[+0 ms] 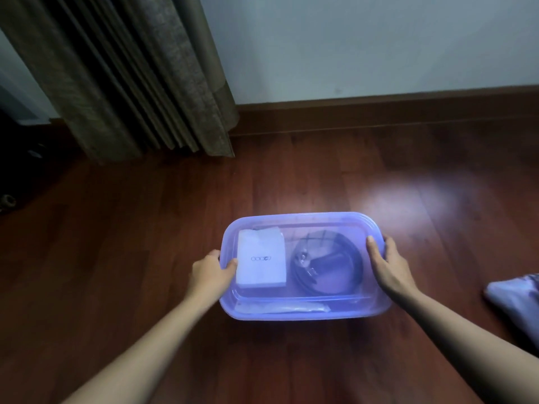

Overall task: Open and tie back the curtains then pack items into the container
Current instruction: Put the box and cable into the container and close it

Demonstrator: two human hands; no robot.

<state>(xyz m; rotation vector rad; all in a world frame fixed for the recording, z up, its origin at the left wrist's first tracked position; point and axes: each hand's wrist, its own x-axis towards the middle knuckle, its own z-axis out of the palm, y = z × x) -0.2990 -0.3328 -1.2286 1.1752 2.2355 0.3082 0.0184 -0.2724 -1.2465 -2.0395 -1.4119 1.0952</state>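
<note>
While a lidded purple container sits on the wooden floor holding a white box and coiled cable, left hand and right hand clasp its ends, fingers curled over the rim; pressing evenly at both ends should seat the lid.

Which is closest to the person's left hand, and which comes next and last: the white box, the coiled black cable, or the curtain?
From the left hand:
1. White box, just inside the container's left end, beside the thumb.
2. Coiled black cable, in the container's right half.
3. Curtain, hanging far back against the wall.
</note>
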